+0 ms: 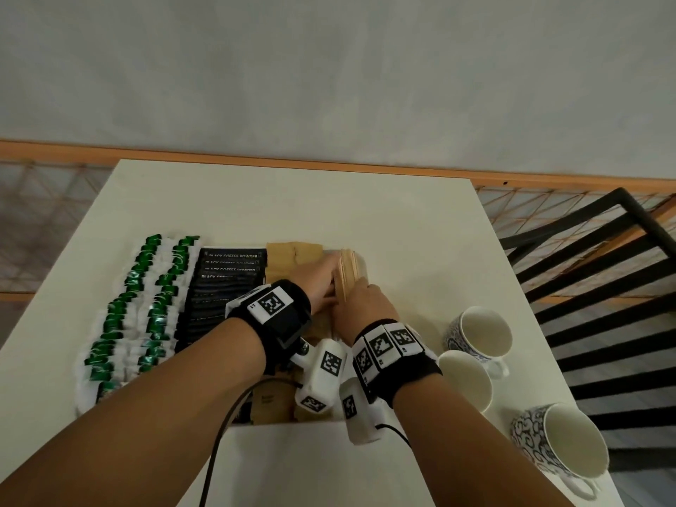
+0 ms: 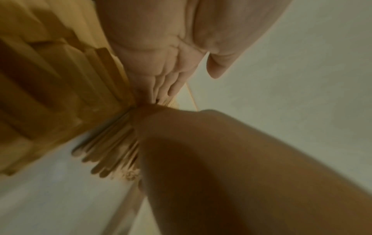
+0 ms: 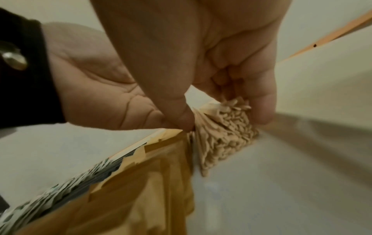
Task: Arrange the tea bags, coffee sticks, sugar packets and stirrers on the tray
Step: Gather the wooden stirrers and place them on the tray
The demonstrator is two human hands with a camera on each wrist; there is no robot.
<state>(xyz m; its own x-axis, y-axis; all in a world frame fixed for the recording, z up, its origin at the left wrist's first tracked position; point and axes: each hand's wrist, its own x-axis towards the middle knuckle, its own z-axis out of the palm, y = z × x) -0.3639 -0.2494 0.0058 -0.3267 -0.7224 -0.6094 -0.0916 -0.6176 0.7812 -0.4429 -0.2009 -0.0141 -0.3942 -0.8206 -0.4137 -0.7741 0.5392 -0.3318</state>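
Observation:
A thick bundle of wooden stirrers [image 1: 347, 272] stands on edge at the right end of the tray [image 3: 261, 198], beside the brown sugar packets [image 1: 292, 256]. My right hand [image 1: 360, 298] grips the bundle, thumb on one side and fingers [image 3: 261, 103] on the other. My left hand [image 1: 322, 283] lies flat against the bundle's left side, fingers straight. Black coffee sticks [image 1: 230, 272] and two rows of green-and-white tea bags [image 1: 146, 305] fill the tray's left part. The left wrist view shows the stirrers [image 2: 112, 151] fanned out beneath both hands.
Three patterned cups [image 1: 479, 333] [image 1: 464, 378] [image 1: 563, 444] stand on the white table [image 1: 292, 206] right of the tray, close to my right wrist. A black slatted chair [image 1: 603, 268] is beyond the table's right edge. A wall stands behind the far edge.

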